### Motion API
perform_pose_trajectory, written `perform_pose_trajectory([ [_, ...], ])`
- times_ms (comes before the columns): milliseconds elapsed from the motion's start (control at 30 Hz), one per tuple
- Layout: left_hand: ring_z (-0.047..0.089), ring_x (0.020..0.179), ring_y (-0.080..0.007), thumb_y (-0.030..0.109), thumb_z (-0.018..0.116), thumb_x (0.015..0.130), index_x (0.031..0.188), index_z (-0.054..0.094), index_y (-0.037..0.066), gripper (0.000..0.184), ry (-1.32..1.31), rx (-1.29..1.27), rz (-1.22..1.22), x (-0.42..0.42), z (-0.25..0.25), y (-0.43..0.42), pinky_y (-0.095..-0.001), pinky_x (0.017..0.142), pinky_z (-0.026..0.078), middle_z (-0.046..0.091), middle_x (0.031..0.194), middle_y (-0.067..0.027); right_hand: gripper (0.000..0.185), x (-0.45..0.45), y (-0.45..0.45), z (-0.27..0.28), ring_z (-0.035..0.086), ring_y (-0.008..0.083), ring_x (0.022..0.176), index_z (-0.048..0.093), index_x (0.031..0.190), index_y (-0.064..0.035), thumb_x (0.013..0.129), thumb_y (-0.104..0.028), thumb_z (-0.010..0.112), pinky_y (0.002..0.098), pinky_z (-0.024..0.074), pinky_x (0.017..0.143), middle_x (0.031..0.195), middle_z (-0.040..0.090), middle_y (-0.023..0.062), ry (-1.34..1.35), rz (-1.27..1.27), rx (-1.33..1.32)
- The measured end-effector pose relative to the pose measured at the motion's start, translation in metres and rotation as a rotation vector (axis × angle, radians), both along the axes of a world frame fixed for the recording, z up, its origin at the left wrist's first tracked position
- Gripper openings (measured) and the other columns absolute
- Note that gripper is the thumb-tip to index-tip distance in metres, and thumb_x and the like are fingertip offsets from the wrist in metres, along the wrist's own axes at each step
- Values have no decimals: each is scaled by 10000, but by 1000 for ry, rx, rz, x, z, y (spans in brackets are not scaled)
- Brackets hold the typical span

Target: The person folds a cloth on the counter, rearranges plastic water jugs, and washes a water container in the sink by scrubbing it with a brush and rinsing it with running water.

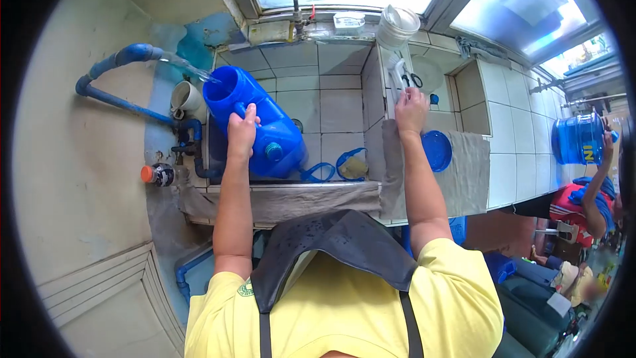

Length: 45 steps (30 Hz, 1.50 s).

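A large blue container [275,134] lies tilted in the tiled sink [338,103], its open mouth toward the upper left. Water from a curved blue pipe [136,54] runs to that mouth. My left hand [242,131] is closed round the container's handle. On the right, my right hand [412,111] is over the tiled divider, just below scissors with black handles [415,79] and a white object [397,73]. Its fingers are bent together, and whatever they may hold is too small to tell. A round blue lid [436,150] lies beside my right forearm.
A white bucket [399,25] stands at the back by the window. Left of the sink are a white mug [187,98] and a bottle with an orange cap [158,174]. At far right, a person in red [571,204] touches a blue water jug [575,139].
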State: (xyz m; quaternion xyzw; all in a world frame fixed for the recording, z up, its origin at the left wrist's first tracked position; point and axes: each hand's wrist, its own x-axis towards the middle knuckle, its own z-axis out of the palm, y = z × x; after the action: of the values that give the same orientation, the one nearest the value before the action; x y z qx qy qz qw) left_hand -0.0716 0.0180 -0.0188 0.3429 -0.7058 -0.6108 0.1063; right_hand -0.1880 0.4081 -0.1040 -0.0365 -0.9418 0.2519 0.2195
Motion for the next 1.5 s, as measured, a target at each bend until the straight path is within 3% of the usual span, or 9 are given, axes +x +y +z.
perform_pose_trajectory([
  [200,666,785,-379,632,517,942,916,705,42,619,-737,-1053,-390,-20,74,-16,-435,748,526,722,863,-160,310,7,1,3,576,322,972,655,1134,-100,841,-187,700,401,481,879,1103,613,128,136,-72,217],
  [300,675,825,-421,648,475,947,942,713,11,680,-332,-1256,-249,-44,65,-33,-476,773,530,738,931,-184,339,13,-17,28,573,330,1016,660,1145,-103,825,-197,720,397,483,903,1149,604,138,359,-81,285],
  [533,681,866,-451,549,387,1012,855,666,27,613,-386,-1167,-421,-98,-14,-38,-521,780,535,723,919,-225,330,99,-91,51,615,247,886,716,1091,-36,904,-307,744,374,507,800,942,672,100,-491,602,-698],
  [700,668,724,-413,430,467,1020,814,651,47,472,-148,-1292,-620,-71,49,22,-495,660,512,701,815,-201,1008,122,-98,20,571,341,1285,565,1383,25,928,-826,274,443,446,1072,1423,560,216,-1188,603,-963],
  [900,553,580,-350,265,653,933,861,652,33,243,423,-1262,-657,7,197,36,-433,603,455,638,695,-158,672,-5,-69,8,403,115,611,511,802,-226,913,-853,295,284,330,585,728,474,-34,-778,464,-1310],
  [1033,666,872,-338,366,642,916,1279,612,15,506,913,-1010,-481,69,165,-28,-428,781,516,698,1111,-142,645,-29,-58,175,465,102,695,597,932,-82,1036,-658,328,308,422,651,783,532,8,-106,341,-1167],
  [1200,616,1069,-321,223,582,893,1307,584,11,465,871,-845,-694,69,110,-32,-408,940,482,621,1295,-157,647,-5,-56,106,559,160,878,628,1157,-3,1072,-567,323,334,467,829,993,638,96,-73,256,-1087],
  [1300,491,607,-273,228,578,995,920,627,23,224,592,-778,-733,37,134,-9,-404,604,400,624,788,-105,815,20,-71,39,574,251,1143,544,1399,12,1015,-683,358,354,445,990,1324,594,195,-468,159,-1290],
  [1500,454,608,-191,243,553,1024,840,576,28,283,542,-587,-693,15,106,-28,-348,599,377,546,707,-58,926,33,-79,53,585,285,1177,541,1408,18,953,-773,378,362,445,1012,1334,597,218,-575,174,-1478],
])
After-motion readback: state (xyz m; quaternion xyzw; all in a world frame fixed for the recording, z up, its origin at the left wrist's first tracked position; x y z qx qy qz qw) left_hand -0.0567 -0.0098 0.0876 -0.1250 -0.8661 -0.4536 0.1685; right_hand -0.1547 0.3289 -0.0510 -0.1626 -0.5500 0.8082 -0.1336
